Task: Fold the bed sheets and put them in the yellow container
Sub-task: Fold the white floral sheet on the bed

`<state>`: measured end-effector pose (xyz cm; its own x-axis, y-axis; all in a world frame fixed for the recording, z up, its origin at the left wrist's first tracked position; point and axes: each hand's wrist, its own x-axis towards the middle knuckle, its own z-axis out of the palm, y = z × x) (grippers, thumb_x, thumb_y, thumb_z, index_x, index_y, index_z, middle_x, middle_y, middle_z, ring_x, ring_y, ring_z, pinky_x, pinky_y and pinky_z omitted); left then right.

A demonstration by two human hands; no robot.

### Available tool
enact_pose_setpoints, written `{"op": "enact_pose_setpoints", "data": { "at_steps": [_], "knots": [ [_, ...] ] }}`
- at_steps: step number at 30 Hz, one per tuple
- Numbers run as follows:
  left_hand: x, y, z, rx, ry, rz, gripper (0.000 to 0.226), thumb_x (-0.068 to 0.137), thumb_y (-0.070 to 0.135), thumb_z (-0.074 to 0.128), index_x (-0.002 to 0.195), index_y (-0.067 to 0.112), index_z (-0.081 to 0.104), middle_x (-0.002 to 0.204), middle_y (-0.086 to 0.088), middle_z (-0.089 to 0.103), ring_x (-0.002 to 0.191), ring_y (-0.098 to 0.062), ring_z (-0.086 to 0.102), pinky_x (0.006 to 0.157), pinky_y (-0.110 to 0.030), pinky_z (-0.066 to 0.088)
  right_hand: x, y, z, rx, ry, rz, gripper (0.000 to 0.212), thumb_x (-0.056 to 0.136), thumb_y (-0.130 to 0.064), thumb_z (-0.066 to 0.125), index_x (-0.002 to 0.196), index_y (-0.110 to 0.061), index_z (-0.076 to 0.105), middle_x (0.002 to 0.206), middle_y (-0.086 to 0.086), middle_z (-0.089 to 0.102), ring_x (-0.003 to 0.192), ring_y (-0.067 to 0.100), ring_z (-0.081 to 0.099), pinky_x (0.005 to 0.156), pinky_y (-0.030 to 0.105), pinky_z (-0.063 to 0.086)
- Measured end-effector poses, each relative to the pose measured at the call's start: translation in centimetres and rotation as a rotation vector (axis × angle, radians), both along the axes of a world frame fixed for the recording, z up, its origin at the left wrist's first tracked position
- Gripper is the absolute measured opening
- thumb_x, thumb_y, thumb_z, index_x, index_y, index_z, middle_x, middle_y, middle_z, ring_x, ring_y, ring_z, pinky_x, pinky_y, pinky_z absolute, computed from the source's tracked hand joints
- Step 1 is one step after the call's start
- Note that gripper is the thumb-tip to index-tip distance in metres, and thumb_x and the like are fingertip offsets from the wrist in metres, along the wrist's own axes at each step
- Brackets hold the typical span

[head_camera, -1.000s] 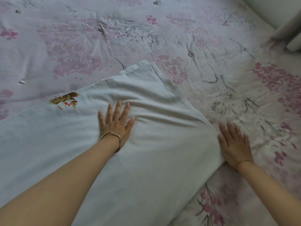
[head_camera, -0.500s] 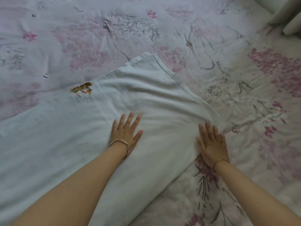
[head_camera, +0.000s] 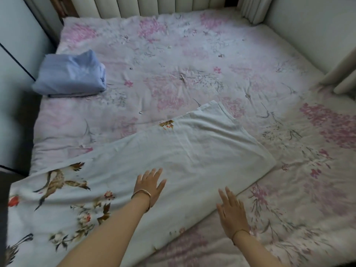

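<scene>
Two hands (head_camera: 149, 186) (head_camera: 232, 211) flat, white floral sheet (head_camera: 192, 151)

We note our left hand (head_camera: 149, 185) has slid along the white sheet (head_camera: 192, 157) toward 7 o'clock: the small brown print (head_camera: 166, 124) that lay at its 10 o'clock now sits at its 1 o'clock. Our right hand (head_camera: 232, 212) has followed down the sheet's near edge, leaving the right-hand corner (head_camera: 269, 162) well off at its 1 o'clock, and that end lies smoother than it did. Our view has drawn back, bringing in the sheet's bird-and-flower print (head_camera: 57, 182) at 8 o'clock, a folded blue sheet (head_camera: 71, 74) at 10 o'clock and the padded headboard (head_camera: 154, 4) at 12.
</scene>
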<state>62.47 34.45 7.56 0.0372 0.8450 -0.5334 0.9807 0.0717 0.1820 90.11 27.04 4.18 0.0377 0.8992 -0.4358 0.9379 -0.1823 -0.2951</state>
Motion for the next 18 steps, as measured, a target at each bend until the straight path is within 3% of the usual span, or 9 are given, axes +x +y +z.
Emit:
{"op": "enact_pose_setpoints", "data": {
  "at_steps": [3,6,9,12,18],
  "knots": [
    [-6.2,-2.2,3.0,0.063,-0.037,0.090,0.057,0.098,0.050,0.013,0.150,0.029,0.001,0.159,0.003,0.005,0.145,-0.019,0.007,0.118,-0.038,0.007,-5.3,-1.6,3.0,0.009,-0.035,-0.016,0.085,0.071,-0.062,-0.015,0.149,-0.034,0.000,0.158,-0.009,-0.009,0.146,0.010,-0.001,0.117,0.034,0.003],
    [-11.7,-3.6,6.1,0.106,-0.060,0.063,0.058,0.098,0.051,0.013,0.150,0.029,0.000,0.159,0.003,0.004,0.145,-0.019,0.007,0.118,-0.040,0.005,-10.4,-3.4,5.3,0.087,-0.018,-0.021,0.067,0.090,-0.059,0.009,0.150,-0.029,0.008,0.159,-0.005,0.000,0.147,0.014,0.006,0.117,0.035,0.007],
    [-17.5,-5.3,9.8,0.167,-0.062,0.012,0.059,0.098,0.051,0.013,0.150,0.028,0.000,0.159,0.003,0.003,0.145,-0.019,0.006,0.118,-0.040,0.005,-16.1,-5.6,7.8,0.186,-0.017,-0.066,0.071,0.086,-0.057,0.008,0.149,-0.026,0.017,0.159,-0.002,0.009,0.146,0.017,0.013,0.117,0.037,0.009],
    [-21.9,-6.8,12.0,0.207,-0.055,-0.048,0.060,0.098,0.052,0.013,0.151,0.026,0.000,0.159,0.002,0.004,0.145,-0.019,0.007,0.118,-0.041,0.006,-20.6,-7.0,10.2,0.240,-0.012,-0.085,0.056,0.098,-0.046,0.021,0.150,-0.027,0.014,0.159,-0.002,0.008,0.146,0.017,0.013,0.117,0.037,0.007],
    [-28.1,-9.1,14.7,0.219,-0.029,-0.059,0.061,0.098,0.051,0.017,0.151,0.025,0.001,0.158,0.002,0.007,0.145,-0.019,0.010,0.117,-0.040,0.010,-27.1,-8.9,13.3,0.283,0.060,-0.108,0.057,0.099,-0.041,0.036,0.150,-0.030,0.012,0.159,-0.005,0.005,0.145,0.014,0.017,0.117,0.035,0.006]
  ]
}}
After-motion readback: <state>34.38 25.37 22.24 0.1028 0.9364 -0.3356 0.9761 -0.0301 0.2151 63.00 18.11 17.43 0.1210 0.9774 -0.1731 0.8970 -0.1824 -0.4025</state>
